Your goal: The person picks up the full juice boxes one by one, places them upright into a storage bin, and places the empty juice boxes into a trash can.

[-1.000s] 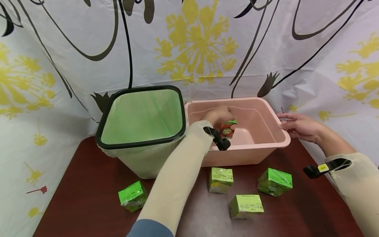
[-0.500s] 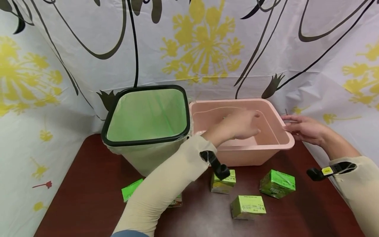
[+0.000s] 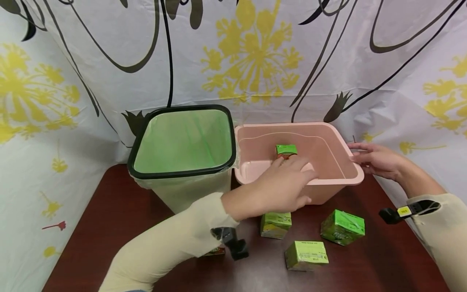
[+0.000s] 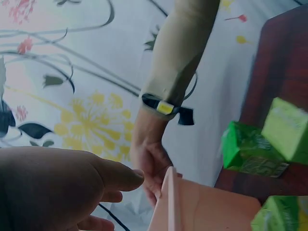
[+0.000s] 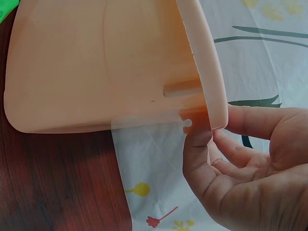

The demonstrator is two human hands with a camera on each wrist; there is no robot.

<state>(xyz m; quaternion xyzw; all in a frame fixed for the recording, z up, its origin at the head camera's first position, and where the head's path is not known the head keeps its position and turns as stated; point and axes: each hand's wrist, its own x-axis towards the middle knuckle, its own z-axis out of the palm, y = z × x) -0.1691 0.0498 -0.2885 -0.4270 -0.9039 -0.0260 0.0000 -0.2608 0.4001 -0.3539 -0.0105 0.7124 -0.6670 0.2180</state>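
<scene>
My left hand (image 3: 279, 188) hovers over the front rim of a pink plastic bin (image 3: 317, 142), its fingers loosely spread and nothing held. Inside the bin sits a small box (image 3: 286, 150) with a green top and red front, partly hidden by that hand. At the bin's right end, my right hand (image 3: 379, 160) grips the rim; the right wrist view shows the thumb and fingers (image 5: 196, 149) curled about the rim (image 5: 211, 72). Just below my left hand, a green box (image 3: 276, 227) stands on the table.
Left of the bin stands a tall lined basket (image 3: 182, 175) with a black rim. Two more green boxes (image 3: 306, 255) lie on the dark red table (image 3: 255, 275). Another box (image 3: 216, 252) is mostly hidden under my left sleeve. A patterned sheet (image 3: 262, 81) hangs behind.
My left hand let go of the red-and-green box inside the bin, then moved up and back toward the front rim. My right hand stayed on the bin's right end.
</scene>
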